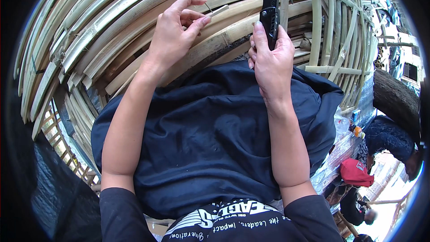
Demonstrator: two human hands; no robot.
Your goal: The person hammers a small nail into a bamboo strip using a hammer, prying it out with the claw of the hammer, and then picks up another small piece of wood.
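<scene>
Nail pinched in left hand, hammer gripped in right, both over curved bamboo slats.

I see my left hand [172, 33] with fingers [197, 23] pinching a small nail [209, 8] against a pale bamboo strip [224, 18]. My right hand [268, 60] is clenched around the handle of a black claw hammer [269, 4], head up, just right of the nail. Dark cloth [210, 125] lies below both hands.

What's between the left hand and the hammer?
Head view: only curved bamboo strips span the gap between the left hand, pinching a nail, and the black hammer.
</scene>
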